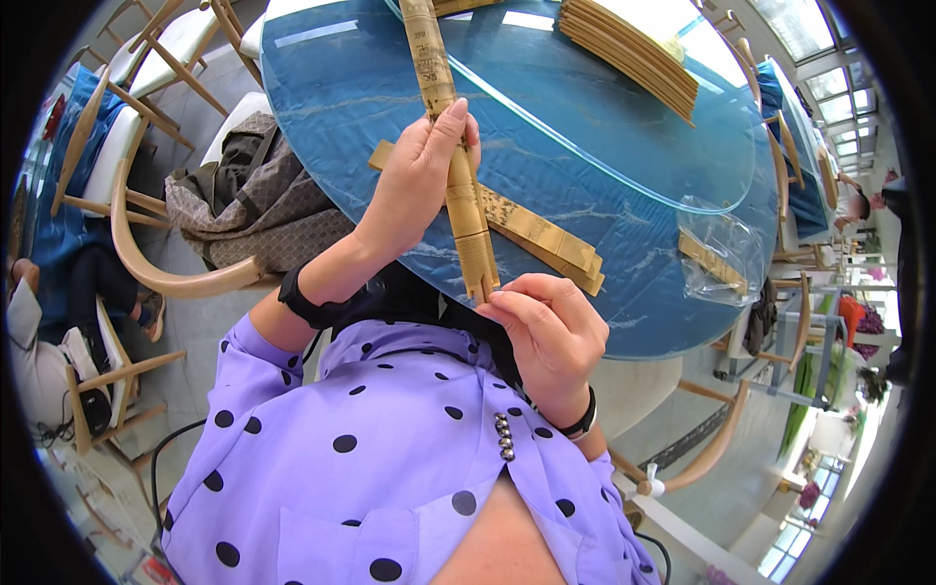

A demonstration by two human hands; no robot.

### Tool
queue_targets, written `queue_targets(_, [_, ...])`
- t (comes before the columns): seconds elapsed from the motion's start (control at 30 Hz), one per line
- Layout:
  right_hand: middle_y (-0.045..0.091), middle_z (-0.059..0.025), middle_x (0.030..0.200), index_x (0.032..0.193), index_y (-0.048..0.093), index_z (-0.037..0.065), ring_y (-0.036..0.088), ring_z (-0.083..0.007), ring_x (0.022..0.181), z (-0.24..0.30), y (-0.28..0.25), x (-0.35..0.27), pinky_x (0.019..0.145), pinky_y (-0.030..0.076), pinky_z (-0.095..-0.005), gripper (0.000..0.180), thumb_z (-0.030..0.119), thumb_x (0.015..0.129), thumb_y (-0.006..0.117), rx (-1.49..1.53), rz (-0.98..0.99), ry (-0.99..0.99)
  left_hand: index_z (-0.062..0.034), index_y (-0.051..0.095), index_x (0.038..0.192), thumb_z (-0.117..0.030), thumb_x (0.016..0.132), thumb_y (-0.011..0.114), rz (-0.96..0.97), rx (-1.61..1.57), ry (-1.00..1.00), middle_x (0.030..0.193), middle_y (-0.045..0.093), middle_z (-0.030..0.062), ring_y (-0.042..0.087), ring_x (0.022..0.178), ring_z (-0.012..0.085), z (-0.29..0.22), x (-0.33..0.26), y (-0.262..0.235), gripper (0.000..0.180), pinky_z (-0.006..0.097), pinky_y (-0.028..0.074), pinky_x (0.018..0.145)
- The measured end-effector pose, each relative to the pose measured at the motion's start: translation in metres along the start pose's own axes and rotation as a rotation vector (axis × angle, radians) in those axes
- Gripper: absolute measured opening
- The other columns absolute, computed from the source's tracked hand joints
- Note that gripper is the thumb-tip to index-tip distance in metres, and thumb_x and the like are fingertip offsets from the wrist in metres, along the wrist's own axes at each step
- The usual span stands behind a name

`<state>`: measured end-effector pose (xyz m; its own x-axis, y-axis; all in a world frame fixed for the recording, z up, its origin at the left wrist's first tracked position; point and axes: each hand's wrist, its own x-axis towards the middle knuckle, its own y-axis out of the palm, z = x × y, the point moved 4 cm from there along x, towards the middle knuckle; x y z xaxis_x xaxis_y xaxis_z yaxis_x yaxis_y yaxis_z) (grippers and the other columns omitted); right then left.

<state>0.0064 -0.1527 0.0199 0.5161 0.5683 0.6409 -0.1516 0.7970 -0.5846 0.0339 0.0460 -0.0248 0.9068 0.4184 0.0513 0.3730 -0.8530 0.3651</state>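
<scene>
A long gold paper strip (470, 239), folded into a narrow tube-like shape with dark print, runs lengthwise in front of me above the table edge. Partway along it, my left hand (421, 174) is closed around the strip, thumb on top. At the near end my right hand (548, 327) pinches the tip between thumb and fingers; that end looks split or notched. Beneath the held piece, several flat gold paper strips (546, 239) lie crosswise on the table.
The round table (624, 312) has a blue cover and a raised glass turntable (595, 156). A stack of gold strips (634, 54) sits at its far side. A clear plastic bag (721, 253) lies at right. At left, a brown patterned bag (263, 195) rests on a wooden chair (185, 283).
</scene>
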Motion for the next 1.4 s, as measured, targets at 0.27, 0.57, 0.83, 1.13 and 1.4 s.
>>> queue_targets(0.27, [0.067,-0.0045,0.086,0.089,0.072,0.007,0.064,-0.0209,0.069,0.000,0.004,0.001,0.058,0.050,-0.0319,0.025,0.006,0.069,0.087,-0.049,-0.015,-0.001,-0.0099,0.051,0.092,-0.038,0.112,0.043,0.034,-0.031,-0.031,0.074,0.049,-0.0009,0.043,0.068,0.0074,0.006,-0.009,0.010,0.035,0.024,0.039,0.065])
queue_targets(0.57, [0.072,-0.0074,0.094,0.097,0.072,0.006,0.069,-0.0243,0.076,0.002,0.011,0.001,0.063,0.054,-0.0326,0.031,0.006,0.069,0.086,-0.008,0.058,0.088,-0.0098,0.051,0.092,-0.037,0.113,0.043,0.095,-0.041,-0.055,0.075,0.049,-0.0014,0.044,0.072,0.0072,0.011,-0.011,0.010,0.036,0.024,0.040,0.068])
queue_targets(0.83, [0.070,-0.0067,0.099,0.096,0.072,0.004,0.068,-0.0204,0.073,0.002,0.018,0.002,0.063,0.054,-0.0321,0.028,0.006,0.071,0.085,0.009,0.127,0.053,-0.0105,0.051,0.091,-0.036,0.113,0.042,0.118,-0.056,-0.130,0.074,0.048,-0.0023,0.042,0.069,0.0070,0.016,-0.010,0.013,0.035,0.023,0.037,0.064])
queue_targets(1.13, [0.066,-0.0081,0.105,0.110,0.072,0.003,0.067,-0.0183,0.074,-0.009,0.013,0.007,0.060,0.053,-0.0306,0.030,0.008,0.081,0.078,-0.135,0.150,-0.031,-0.0073,0.055,0.107,-0.032,0.112,0.046,0.275,0.254,-0.109,0.089,0.051,-0.0032,0.047,0.082,0.0049,0.021,-0.023,0.018,0.027,0.023,0.042,0.077])
queue_targets(1.4, [0.066,-0.0090,0.099,0.105,0.069,0.002,0.069,-0.0256,0.078,-0.053,-0.040,0.041,0.065,0.056,-0.0358,0.027,0.018,0.085,0.079,-0.270,0.295,-0.014,0.0084,0.058,0.130,-0.020,0.094,0.074,0.095,0.967,0.477,0.106,0.072,0.0254,0.071,0.093,0.0340,-0.078,0.088,-0.014,0.049,0.039,0.054,0.083])
